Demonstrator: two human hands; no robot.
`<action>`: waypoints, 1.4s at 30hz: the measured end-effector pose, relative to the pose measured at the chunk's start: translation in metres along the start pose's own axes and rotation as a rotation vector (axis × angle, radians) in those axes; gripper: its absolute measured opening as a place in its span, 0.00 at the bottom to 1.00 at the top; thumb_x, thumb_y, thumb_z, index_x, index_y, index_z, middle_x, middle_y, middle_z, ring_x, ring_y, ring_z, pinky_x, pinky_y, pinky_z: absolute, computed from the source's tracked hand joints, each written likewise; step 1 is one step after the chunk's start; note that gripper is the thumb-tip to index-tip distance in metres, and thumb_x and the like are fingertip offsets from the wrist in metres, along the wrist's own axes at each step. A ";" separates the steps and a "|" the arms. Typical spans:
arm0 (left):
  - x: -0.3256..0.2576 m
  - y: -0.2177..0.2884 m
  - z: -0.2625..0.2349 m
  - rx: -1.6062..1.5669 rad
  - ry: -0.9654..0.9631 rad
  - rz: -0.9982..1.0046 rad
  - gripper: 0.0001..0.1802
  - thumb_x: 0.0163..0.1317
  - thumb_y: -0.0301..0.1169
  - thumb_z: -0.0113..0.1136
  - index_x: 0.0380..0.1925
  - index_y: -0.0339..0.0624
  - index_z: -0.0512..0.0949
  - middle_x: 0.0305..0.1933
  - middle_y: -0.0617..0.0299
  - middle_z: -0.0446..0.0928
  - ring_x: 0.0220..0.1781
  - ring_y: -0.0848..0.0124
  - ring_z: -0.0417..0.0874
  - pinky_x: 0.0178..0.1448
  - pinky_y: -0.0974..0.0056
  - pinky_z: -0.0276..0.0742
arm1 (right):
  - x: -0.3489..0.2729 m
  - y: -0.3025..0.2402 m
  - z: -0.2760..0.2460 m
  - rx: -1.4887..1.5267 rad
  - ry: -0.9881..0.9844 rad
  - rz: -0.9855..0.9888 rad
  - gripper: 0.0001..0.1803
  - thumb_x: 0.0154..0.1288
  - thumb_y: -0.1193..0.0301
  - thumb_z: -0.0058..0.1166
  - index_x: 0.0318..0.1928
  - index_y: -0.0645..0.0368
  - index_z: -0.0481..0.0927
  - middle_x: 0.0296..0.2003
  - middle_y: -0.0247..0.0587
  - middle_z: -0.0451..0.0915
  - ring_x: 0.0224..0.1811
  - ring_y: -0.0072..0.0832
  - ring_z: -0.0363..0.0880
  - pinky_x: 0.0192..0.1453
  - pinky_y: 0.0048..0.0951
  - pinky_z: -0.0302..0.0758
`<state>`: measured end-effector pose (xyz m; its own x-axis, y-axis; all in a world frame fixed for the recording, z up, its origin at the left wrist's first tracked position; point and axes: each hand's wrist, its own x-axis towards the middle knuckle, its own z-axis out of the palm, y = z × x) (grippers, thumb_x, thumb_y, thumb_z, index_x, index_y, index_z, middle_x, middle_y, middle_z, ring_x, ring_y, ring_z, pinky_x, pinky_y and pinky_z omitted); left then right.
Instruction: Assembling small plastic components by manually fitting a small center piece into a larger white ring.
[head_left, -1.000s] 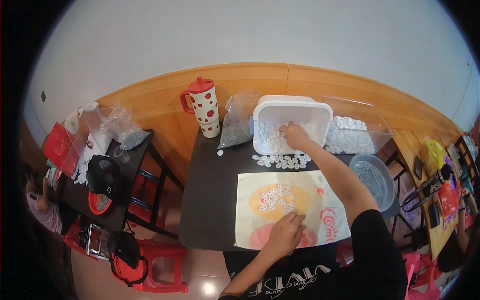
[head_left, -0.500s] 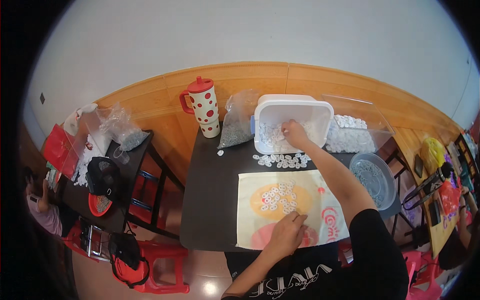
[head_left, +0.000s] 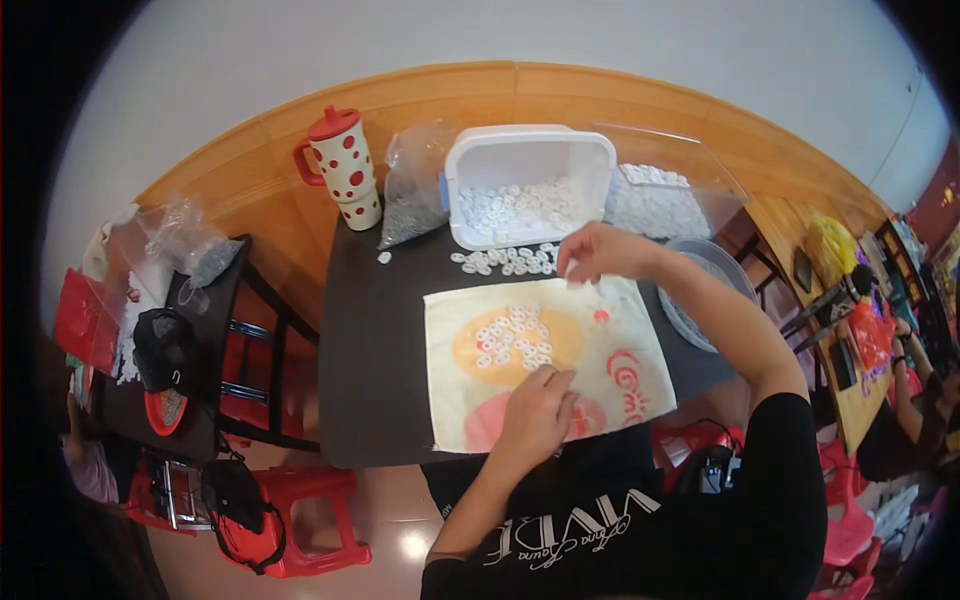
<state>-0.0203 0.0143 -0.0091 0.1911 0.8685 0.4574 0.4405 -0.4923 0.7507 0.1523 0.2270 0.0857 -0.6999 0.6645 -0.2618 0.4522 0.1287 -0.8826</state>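
Note:
My right hand (head_left: 598, 252) hovers over the far edge of a cream printed cloth (head_left: 590, 390), fingers pinched around what looks like a small white oval piece. On the cloth's orange patch lie many similar flat white oval pieces with holes (head_left: 512, 337). My left hand (head_left: 537, 408) rests low on the cloth beside them, its fingers bent together; what they hold, if anything, is hidden. Behind, a white plastic bin (head_left: 530, 150) lies tipped on its side, its mouth facing me, with more oval pieces (head_left: 518, 208) inside. A loose row of them (head_left: 500, 262) sits before it.
A spotted tumbler (head_left: 348, 170) and a bag of grey bits (head_left: 412, 205) stand at the back left. Right of the bin are a clear box of white pieces (head_left: 655, 208) and a round tub (head_left: 742, 275). Side tables flank mine; a person (head_left: 915, 415) sits far right.
My right hand has come out of the bin toward me and now hangs above the cloth's far edge. My left hand stays near the same pieces. The whole view has shifted.

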 end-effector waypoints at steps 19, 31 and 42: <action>0.001 0.010 0.001 0.000 -0.046 -0.090 0.14 0.55 0.20 0.60 0.44 0.32 0.78 0.37 0.45 0.76 0.39 0.46 0.79 0.43 0.53 0.76 | -0.073 0.060 0.057 -0.563 0.433 -0.399 0.08 0.58 0.81 0.58 0.39 0.62 0.83 0.34 0.47 0.80 0.38 0.42 0.79 0.42 0.37 0.75; 0.004 0.009 0.002 0.053 -0.017 -0.064 0.16 0.53 0.17 0.64 0.44 0.32 0.80 0.36 0.50 0.78 0.34 0.58 0.84 0.39 0.63 0.78 | -0.065 0.067 0.076 -0.646 0.495 -0.345 0.05 0.55 0.76 0.61 0.32 0.62 0.80 0.33 0.49 0.78 0.40 0.47 0.79 0.46 0.44 0.75; 0.011 0.023 0.017 -0.563 0.193 -0.348 0.09 0.62 0.15 0.60 0.42 0.29 0.81 0.36 0.61 0.80 0.28 0.77 0.78 0.30 0.74 0.72 | -0.118 0.041 0.121 0.065 0.475 -0.549 0.06 0.62 0.81 0.59 0.39 0.62 0.78 0.32 0.42 0.79 0.34 0.29 0.80 0.36 0.29 0.74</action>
<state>0.0065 0.0138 0.0053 -0.0614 0.9814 0.1821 -0.0845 -0.1869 0.9787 0.1862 0.0647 0.0332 -0.4939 0.7667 0.4102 0.0608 0.5010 -0.8633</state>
